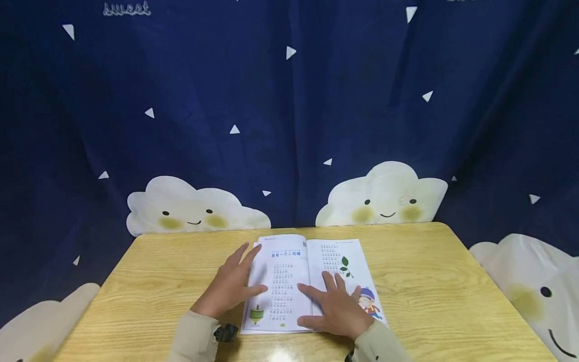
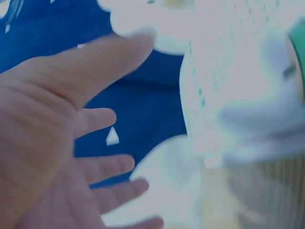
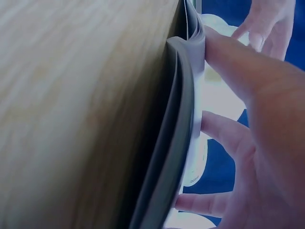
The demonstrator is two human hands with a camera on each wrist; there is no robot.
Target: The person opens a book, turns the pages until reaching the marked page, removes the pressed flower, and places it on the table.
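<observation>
An open book (image 1: 289, 251) with printed text and small colour pictures lies on the wooden table. My right hand (image 1: 336, 306) rests with spread fingers on the right-hand page, its thumb and forefinger reaching across the fold. At the book's left edge is my left hand (image 1: 230, 284), fingers spread and thumb over the left-hand page; whether it touches the paper I cannot tell. In the left wrist view that hand (image 2: 62, 138) has straight, parted fingers and nothing in them. The right wrist view shows the right hand's fingertips (image 3: 212, 121) against the page, above the book's curved lower edge (image 3: 183, 124).
The wooden table (image 1: 429, 291) extends to both sides of the book. Behind it hangs a dark blue curtain (image 1: 217, 90) with white triangles and smiling clouds. A small black device (image 1: 226, 333) sits on the left wrist by the sleeve.
</observation>
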